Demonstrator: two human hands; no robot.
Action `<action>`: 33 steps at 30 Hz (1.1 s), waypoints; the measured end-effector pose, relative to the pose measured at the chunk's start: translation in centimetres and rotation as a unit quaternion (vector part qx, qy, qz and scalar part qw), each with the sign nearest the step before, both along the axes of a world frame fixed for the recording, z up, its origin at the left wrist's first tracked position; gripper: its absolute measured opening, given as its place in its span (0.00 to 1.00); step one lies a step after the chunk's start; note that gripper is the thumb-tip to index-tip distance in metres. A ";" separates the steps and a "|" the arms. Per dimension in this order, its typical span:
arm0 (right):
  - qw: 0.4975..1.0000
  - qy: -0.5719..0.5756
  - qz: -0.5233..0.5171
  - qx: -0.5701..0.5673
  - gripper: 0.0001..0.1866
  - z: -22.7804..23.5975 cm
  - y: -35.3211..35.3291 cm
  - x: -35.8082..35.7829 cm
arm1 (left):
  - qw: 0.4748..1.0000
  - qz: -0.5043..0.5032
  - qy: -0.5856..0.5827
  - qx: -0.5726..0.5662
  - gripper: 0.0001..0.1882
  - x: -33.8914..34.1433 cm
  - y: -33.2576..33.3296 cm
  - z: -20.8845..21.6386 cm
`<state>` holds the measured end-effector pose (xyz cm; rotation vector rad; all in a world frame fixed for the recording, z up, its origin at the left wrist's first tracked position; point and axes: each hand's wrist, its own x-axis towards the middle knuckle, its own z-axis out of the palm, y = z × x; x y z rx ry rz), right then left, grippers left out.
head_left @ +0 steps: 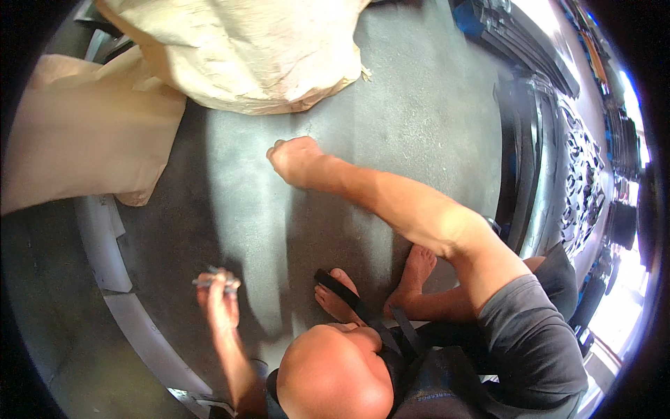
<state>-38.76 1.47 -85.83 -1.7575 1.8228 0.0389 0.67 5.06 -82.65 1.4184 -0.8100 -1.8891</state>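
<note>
My left hand (220, 302) is low and left of the middle, above the grey floor. Its fingers are closed round a small, thin grey metal tool (225, 283), too blurred to name exactly. My right arm reaches in from the right, out of a dark grey sleeve. At its end, near the middle, my right hand (296, 162) is curled closed just below a large pale yellow sack (272, 59). Whatever those fingers hold, if anything, is hidden. A gap separates the two hands.
A brown paper-like sheet (98, 133) spreads beside the sack at the left. Pale flat strips (146, 332) run along the lower left. Stacked dark strips (516, 42) lie at the upper right, with a pile of black-and-white cut pieces (581, 178) beyond.
</note>
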 end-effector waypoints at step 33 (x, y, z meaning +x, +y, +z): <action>0.966 -0.208 0.150 -0.040 0.10 -2.9 8.1 -7.8 | 0.901 -0.039 0.256 0.349 0.21 -21.2 0.0 -4.3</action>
